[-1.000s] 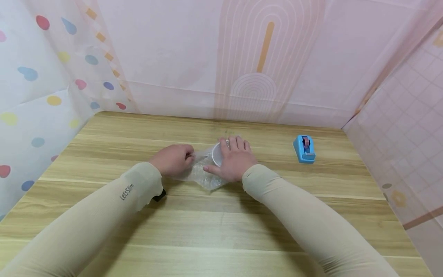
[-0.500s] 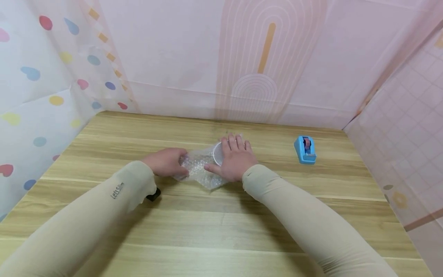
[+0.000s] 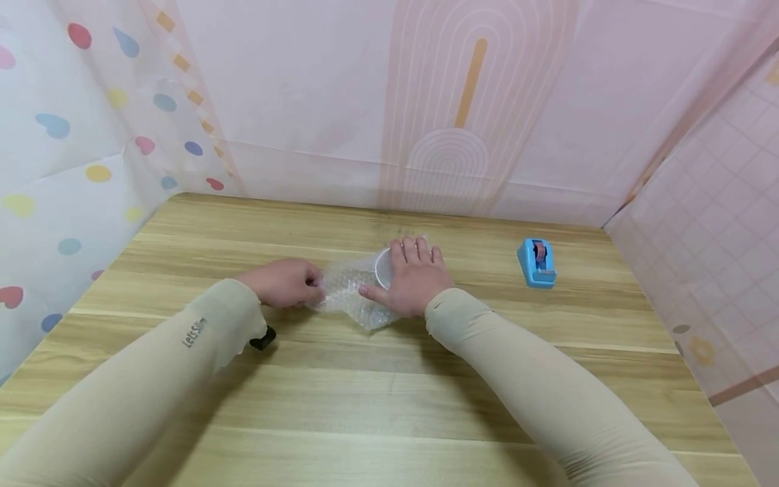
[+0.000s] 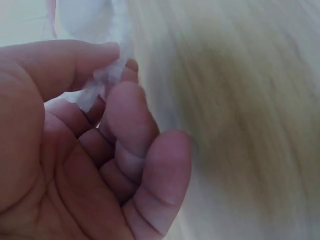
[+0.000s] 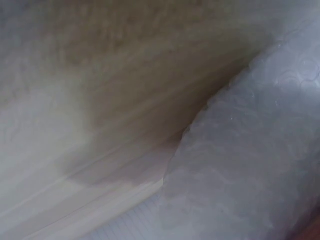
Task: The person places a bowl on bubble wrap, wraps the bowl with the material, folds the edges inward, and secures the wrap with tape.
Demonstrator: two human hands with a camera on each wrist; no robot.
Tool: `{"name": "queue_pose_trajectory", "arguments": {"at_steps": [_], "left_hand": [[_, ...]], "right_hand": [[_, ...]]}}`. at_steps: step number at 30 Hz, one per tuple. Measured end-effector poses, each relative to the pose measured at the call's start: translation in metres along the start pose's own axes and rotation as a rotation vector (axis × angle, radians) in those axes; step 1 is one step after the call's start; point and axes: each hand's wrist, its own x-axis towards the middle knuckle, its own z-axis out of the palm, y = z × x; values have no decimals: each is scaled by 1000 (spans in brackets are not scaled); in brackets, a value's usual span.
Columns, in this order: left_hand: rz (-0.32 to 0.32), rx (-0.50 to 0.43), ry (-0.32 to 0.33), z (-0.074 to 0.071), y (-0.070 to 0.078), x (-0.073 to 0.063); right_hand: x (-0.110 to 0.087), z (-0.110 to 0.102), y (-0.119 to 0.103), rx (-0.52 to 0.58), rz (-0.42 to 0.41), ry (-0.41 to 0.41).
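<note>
Pinching the nine o'clock edge of the bubble wrap (image 3: 348, 287) between thumb and curled fingers, the left hand (image 3: 283, 283) faced the right hand (image 3: 418, 283), whose straight fingers rested over a round white-rimmed object (image 3: 384, 270) at the wrap's two o'clock. A blue tape dispenser (image 3: 537, 264) sat on the wood-grain tabletop (image 3: 377, 406), well apart at three o'clock.

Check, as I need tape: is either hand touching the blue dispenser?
No, the blue dispenser stands apart on the table, while the left hand pinches the bubble wrap and the right hand rests on it.

Blue tape dispenser (image 3: 538, 265), wood-grain table (image 3: 377, 399), pale patterned backdrop (image 3: 298, 88)
</note>
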Motion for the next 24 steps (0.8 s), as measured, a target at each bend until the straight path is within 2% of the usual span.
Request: {"name": "queue_pose_trajectory", "arguments": {"at_steps": [6, 10, 18, 24], "left_hand": [[4, 23, 22, -3, 4, -2], [13, 23, 61, -5, 8, -3], [25, -38, 148, -5, 11, -1], [34, -74, 188, -6, 16, -3]], "right_hand": [[0, 0, 0, 4, 9, 8], [0, 0, 0, 0, 8, 8], [1, 1, 0, 1, 2, 16], [1, 1, -1, -7, 2, 14]]}}
